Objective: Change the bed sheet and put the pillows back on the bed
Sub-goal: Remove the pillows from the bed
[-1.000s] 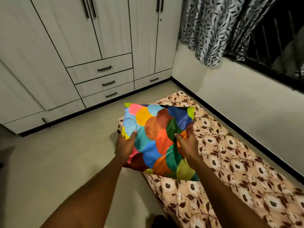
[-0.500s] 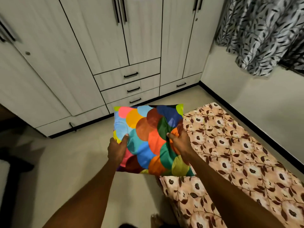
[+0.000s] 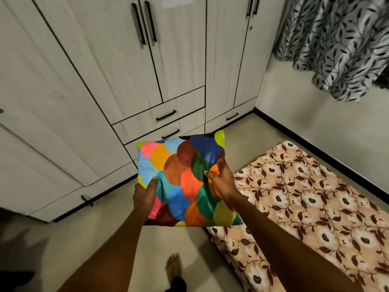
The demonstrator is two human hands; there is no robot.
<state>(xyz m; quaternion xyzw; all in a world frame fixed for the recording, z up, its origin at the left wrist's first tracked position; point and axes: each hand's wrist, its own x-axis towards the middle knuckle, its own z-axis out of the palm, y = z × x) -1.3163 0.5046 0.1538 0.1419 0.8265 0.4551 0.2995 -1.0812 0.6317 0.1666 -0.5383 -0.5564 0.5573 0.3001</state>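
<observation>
Hanging in the air in front of the person, a soft rectangular pillow printed with overlapping multicoloured circles [image 3: 185, 178] is held between both hands. Its left edge is gripped by the left hand [image 3: 145, 194], with the thumb laid on the front face and the fingers hidden behind. Its right side is pinched by the right hand [image 3: 223, 182], whose thumb is pressed into a fold of the cover. The pillow is carried above the beige floor [image 3: 84, 239], just left of the low bed covered with a peach sheet patterned with brown flowers and leaves [image 3: 305, 197]. Only its lower right corner overlaps the bed's corner in the view.

One second ago the pillow was seen over the end of the bed. It has since been brought off to the left, and the bed is now placed further to the right of the frame. The grip of both hands is unchanged. More of the pale grey wood-grain wardrobe with black bar handles [image 3: 105, 70] has come into view. The grey curtain with black leaf print [image 3: 336, 43] has been shifted to the upper right corner, and a bare foot [image 3: 173, 266] is now shown on the floor below the pillow.

A white paper slip [image 3: 179, 1] is stuck at the top of one wardrobe door; its writing cannot be read.
</observation>
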